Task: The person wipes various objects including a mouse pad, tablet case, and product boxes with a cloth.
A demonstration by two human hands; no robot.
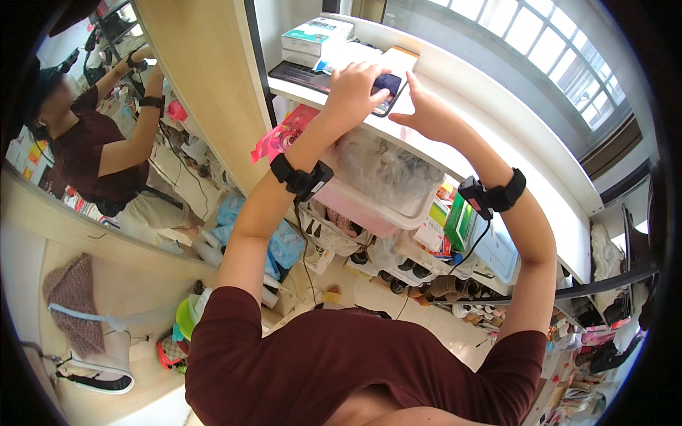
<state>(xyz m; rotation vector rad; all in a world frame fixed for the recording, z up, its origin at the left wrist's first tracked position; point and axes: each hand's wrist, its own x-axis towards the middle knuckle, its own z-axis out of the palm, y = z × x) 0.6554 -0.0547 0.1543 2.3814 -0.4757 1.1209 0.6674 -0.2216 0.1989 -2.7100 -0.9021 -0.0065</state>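
A smartphone (393, 84) lies at a slant near the front edge of a white shelf (458, 128). Over its left side is my left hand (354, 90), fingers spread and thumb across the screen; whether the thumb touches the glass is unclear. My right hand (426, 109) hovers just right of the phone, thumb and fingers apart, holding nothing. Behind my left hand lie a white plastic packet (349, 55) and a flat black item (298, 75), partly covered. A white and green carton (314, 36) sits at the shelf's left end.
Below the shelf stands a plastic bin (367, 205) with clear bags, beside a green box (460, 221). A pink bag (285, 133) hangs at the left. Shoes (410, 277) line the lower racks. A mirror (176, 160) covers the left door; a barred window (554, 48) is behind.
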